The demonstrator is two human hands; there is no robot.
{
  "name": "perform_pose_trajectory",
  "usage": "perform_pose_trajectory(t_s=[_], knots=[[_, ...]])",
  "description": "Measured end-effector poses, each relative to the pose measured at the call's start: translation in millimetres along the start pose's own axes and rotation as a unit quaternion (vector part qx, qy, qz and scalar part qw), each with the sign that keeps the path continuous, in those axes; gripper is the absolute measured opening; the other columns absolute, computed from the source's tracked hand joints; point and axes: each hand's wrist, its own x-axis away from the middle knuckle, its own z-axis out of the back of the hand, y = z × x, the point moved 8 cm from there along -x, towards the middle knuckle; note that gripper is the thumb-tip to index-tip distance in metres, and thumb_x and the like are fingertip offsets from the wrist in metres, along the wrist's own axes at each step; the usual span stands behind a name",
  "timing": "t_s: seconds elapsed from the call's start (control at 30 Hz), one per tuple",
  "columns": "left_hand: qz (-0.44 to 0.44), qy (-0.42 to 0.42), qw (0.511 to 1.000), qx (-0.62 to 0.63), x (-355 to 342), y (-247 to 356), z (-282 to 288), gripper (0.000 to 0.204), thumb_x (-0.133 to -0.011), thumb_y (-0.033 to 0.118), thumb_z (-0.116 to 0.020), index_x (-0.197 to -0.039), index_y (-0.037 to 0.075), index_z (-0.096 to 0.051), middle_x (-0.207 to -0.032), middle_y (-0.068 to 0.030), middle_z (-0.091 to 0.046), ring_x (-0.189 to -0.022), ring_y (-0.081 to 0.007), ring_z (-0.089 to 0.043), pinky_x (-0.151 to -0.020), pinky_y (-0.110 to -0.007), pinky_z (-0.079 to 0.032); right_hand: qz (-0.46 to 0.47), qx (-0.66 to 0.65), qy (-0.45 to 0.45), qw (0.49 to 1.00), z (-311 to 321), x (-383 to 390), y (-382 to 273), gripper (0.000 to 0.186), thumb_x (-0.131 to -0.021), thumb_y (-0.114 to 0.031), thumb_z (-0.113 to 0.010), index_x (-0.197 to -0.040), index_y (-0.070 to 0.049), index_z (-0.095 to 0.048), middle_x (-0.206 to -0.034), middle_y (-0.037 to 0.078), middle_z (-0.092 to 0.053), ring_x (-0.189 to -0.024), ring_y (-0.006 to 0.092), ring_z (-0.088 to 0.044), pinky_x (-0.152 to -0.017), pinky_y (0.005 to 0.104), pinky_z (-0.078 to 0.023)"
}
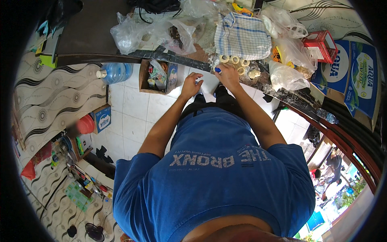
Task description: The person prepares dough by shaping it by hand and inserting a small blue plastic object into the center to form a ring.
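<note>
My right hand (229, 76) is at the edge of the dark counter, its fingers closed around a small blue object (218, 70) whose kind I cannot make out. Just beyond it lie several pale dough rings (244, 62) and, to the right, a lumpy piece of dough (254, 74). My left hand (190, 86) hangs in front of the counter edge, over the floor. Its thumb and fingers are curved and apart, and I see nothing clearly held between them. A blue-and-white checked cloth (243, 37) lies behind the rings.
Clear plastic bags (177, 38) cover the counter's left part; more bags (288, 76) and a red box (320, 46) lie right. Below the counter stand a cardboard box of rubbish (171, 76) and a large water bottle (117, 73). Blue cartons (340, 66) stand far right.
</note>
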Motion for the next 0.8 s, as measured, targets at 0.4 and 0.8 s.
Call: perform_pose_trajectory(t_s=[0.4, 0.8], knots=[[-0.018, 0.033, 0.998, 0.056, -11.5, 10.0, 0.3, 0.023, -0.083, 0.009, -0.072, -0.104, 0.001, -0.069, -0.096, -0.0175, -0.067, -0.084, -0.0292, -0.067, -0.072, -0.037, -0.055, -0.01, -0.025, 0.057, 0.998, 10.2, -1.2, -1.1, 0.019, -0.078, -0.02, -0.077, -0.091, -0.007, -0.073, -0.095, 0.011, -0.069, -0.086, 0.0326, -0.068, -0.074, 0.041, -0.054], [0.137, -0.059, 0.989, 0.003, -68.4, -8.1, -23.8, 0.047, -0.074, 0.047, -0.081, -0.084, 0.002, -0.07, -0.077, -0.0127, -0.071, -0.073, -0.0235, -0.069, -0.068, -0.035, -0.053, -0.287, -0.052, -0.073, 0.954, 2.7, -7.4, 49.5, 0.031, -0.069, -0.037, -0.087, -0.084, -0.012, -0.076, -0.082, 0.013, -0.074, -0.082, 0.0324, -0.072, -0.075, 0.0431, -0.056]])
